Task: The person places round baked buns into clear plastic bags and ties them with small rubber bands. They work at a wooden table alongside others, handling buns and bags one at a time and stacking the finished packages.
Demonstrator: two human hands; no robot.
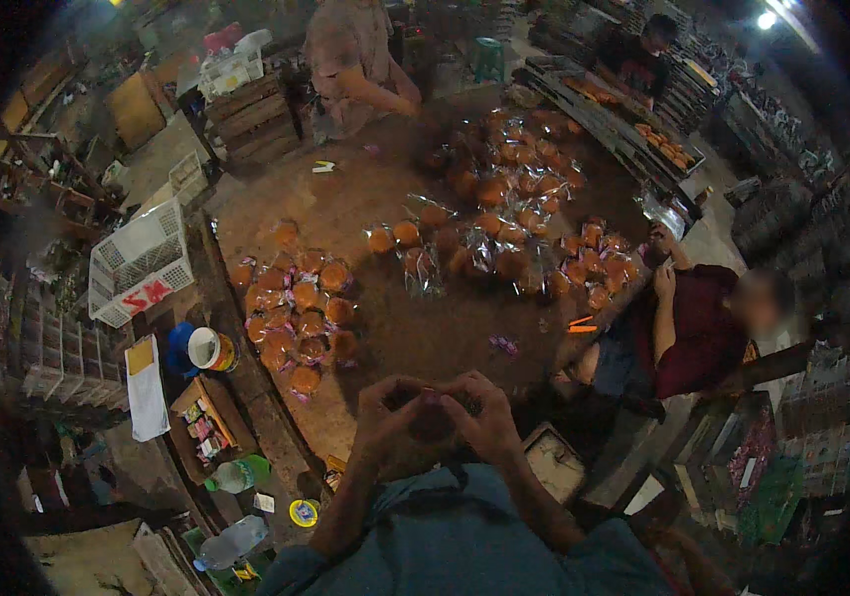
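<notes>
At the near edge of the table (385, 328), my left hand (381, 409) and my right hand (484, 409) meet, thumbs and fingertips pinched together. Below the fingertips hangs a round, dark reddish-brown shape, which looks like a bagged bun (432, 425); shadow hides its detail. A bit of pink shows at the pinch. Just beyond my left hand lies a cluster of bagged buns (308, 298), orange-brown in clear plastic, several with pink ties. Ahead of my right hand is a small bunch of pink ties (504, 345).
More bagged buns (509, 223) spread across the far right. Orange-handled scissors (581, 325) lie near a seated person (688, 323). Another person (355, 70) works at the far side. Left of the table stand a white crate (142, 260), a bucket (210, 350) and a plastic bottle (238, 475).
</notes>
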